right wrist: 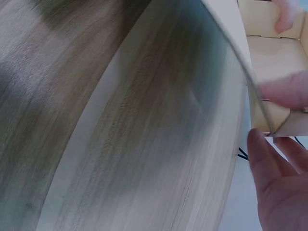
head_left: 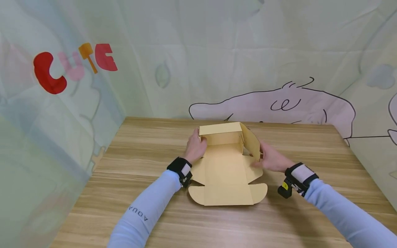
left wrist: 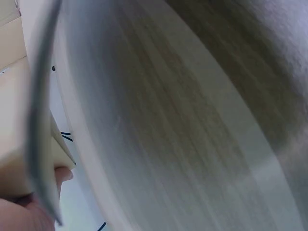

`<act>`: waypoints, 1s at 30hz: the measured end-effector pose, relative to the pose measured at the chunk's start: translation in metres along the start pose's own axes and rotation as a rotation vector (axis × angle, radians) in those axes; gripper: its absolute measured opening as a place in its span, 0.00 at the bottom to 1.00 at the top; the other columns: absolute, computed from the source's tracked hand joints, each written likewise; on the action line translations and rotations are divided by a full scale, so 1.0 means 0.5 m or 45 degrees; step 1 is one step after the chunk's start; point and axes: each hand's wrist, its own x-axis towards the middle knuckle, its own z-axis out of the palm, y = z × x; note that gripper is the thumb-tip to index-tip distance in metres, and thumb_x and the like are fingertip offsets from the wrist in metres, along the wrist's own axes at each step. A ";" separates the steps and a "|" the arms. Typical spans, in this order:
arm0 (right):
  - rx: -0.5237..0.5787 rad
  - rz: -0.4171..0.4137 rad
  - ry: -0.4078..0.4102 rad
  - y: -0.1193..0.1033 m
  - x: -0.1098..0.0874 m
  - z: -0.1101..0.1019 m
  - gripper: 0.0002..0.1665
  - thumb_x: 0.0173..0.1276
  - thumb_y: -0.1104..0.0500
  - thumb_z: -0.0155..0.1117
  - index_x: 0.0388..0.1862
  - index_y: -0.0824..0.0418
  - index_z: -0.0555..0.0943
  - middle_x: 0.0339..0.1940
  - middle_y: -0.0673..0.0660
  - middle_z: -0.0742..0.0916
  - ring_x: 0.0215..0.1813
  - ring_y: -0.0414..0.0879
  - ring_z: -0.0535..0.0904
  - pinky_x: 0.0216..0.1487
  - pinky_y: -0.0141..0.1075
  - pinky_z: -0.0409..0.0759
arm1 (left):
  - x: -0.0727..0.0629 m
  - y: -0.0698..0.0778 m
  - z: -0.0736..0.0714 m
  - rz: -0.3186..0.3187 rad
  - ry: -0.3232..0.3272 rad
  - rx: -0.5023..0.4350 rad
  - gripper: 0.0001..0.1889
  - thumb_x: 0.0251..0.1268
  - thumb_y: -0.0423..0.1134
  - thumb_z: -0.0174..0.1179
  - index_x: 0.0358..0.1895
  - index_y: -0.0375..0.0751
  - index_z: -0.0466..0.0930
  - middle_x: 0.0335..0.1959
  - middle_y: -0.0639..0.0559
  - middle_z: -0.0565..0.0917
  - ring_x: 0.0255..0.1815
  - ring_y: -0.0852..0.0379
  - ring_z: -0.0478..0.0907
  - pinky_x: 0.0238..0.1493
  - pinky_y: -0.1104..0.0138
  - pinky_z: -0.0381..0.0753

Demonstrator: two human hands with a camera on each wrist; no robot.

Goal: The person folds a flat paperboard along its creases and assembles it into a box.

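Note:
A partly folded cardboard box (head_left: 225,170) lies on the table in the head view, its back wall up and its front panel flat with two rounded ears. My left hand (head_left: 196,148) grips the box's left side near the back corner, thumb on the inner face. On the opposite side, my right hand (head_left: 274,159) pinches the raised right side flap (head_left: 250,142), which leans outward. The right wrist view shows the thumb (right wrist: 286,91) inside the flap and the fingers (right wrist: 264,159) outside it. In the left wrist view, cardboard hides most of the left hand (left wrist: 21,216).
The wood-grain table (head_left: 145,151) extends around the box. Behind it hangs a printed cloth backdrop (head_left: 173,51) that also covers both sides. Each wrist wears a black strap with a small camera (head_left: 285,189).

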 end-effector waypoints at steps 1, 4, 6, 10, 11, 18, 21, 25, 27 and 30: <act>0.015 -0.013 -0.006 0.000 0.001 0.001 0.54 0.53 0.71 0.76 0.75 0.70 0.57 0.67 0.73 0.75 0.66 0.70 0.74 0.64 0.60 0.77 | 0.000 -0.001 0.000 -0.002 -0.001 0.001 0.26 0.76 0.37 0.44 0.74 0.36 0.59 0.64 0.36 0.77 0.25 0.54 0.67 0.39 0.62 0.73; 0.118 -0.022 -0.055 0.002 0.003 0.001 0.66 0.53 0.68 0.79 0.82 0.64 0.46 0.76 0.74 0.65 0.74 0.74 0.64 0.69 0.67 0.68 | -0.001 -0.002 0.000 -0.004 -0.003 0.005 0.27 0.76 0.38 0.44 0.75 0.36 0.59 0.67 0.36 0.76 0.27 0.54 0.68 0.45 0.60 0.75; 0.190 -0.024 -0.085 0.002 0.003 -0.001 0.67 0.56 0.66 0.78 0.83 0.61 0.42 0.78 0.75 0.61 0.76 0.75 0.60 0.70 0.68 0.67 | -0.002 -0.001 -0.001 -0.004 -0.011 0.004 0.28 0.76 0.38 0.44 0.76 0.36 0.57 0.70 0.36 0.74 0.29 0.52 0.68 0.49 0.58 0.75; 0.329 0.012 -0.096 -0.003 -0.001 -0.014 0.49 0.76 0.57 0.60 0.83 0.62 0.42 0.79 0.78 0.58 0.77 0.75 0.56 0.71 0.66 0.67 | -0.005 0.001 -0.001 -0.021 -0.034 -0.003 0.31 0.77 0.38 0.44 0.79 0.35 0.52 0.76 0.35 0.67 0.34 0.50 0.69 0.59 0.53 0.76; 0.365 0.016 -0.093 -0.005 -0.001 -0.018 0.44 0.80 0.53 0.52 0.83 0.63 0.42 0.79 0.78 0.57 0.77 0.74 0.56 0.72 0.61 0.69 | -0.006 0.002 -0.001 -0.026 -0.043 -0.012 0.32 0.77 0.39 0.43 0.80 0.35 0.50 0.77 0.35 0.65 0.33 0.49 0.69 0.62 0.53 0.75; 0.590 0.050 -0.047 -0.003 0.014 -0.031 0.36 0.83 0.37 0.23 0.77 0.58 0.54 0.79 0.74 0.58 0.67 0.28 0.68 0.62 0.22 0.73 | -0.008 0.007 0.005 -0.005 -0.099 -0.039 0.33 0.77 0.38 0.44 0.81 0.36 0.47 0.75 0.35 0.68 0.19 0.58 0.59 0.58 0.56 0.77; 0.613 0.084 -0.020 -0.004 0.020 -0.030 0.33 0.83 0.36 0.27 0.74 0.55 0.55 0.77 0.71 0.60 0.66 0.28 0.69 0.60 0.22 0.74 | -0.007 0.007 0.009 0.019 -0.119 -0.032 0.33 0.77 0.38 0.44 0.81 0.37 0.48 0.64 0.34 0.78 0.14 0.61 0.57 0.39 0.61 0.75; 0.580 0.125 -0.012 -0.009 0.025 -0.027 0.41 0.83 0.36 0.29 0.81 0.61 0.45 0.81 0.70 0.56 0.78 0.53 0.63 0.70 0.37 0.73 | -0.005 0.007 0.013 0.060 -0.113 -0.026 0.30 0.77 0.37 0.44 0.79 0.37 0.53 0.45 0.39 0.82 0.14 0.61 0.60 0.27 0.67 0.68; 0.575 0.126 -0.023 -0.012 0.027 -0.025 0.44 0.83 0.37 0.29 0.83 0.64 0.40 0.82 0.71 0.52 0.81 0.66 0.54 0.76 0.51 0.67 | -0.007 0.008 0.014 0.070 -0.107 -0.024 0.29 0.77 0.36 0.44 0.78 0.37 0.55 0.39 0.41 0.81 0.14 0.60 0.62 0.25 0.67 0.67; 0.618 0.121 -0.039 -0.014 0.029 -0.023 0.44 0.83 0.38 0.28 0.83 0.65 0.37 0.83 0.72 0.48 0.82 0.70 0.43 0.78 0.66 0.51 | -0.008 0.013 0.014 0.083 -0.101 -0.005 0.27 0.77 0.36 0.45 0.76 0.36 0.58 0.39 0.41 0.81 0.16 0.60 0.63 0.25 0.67 0.68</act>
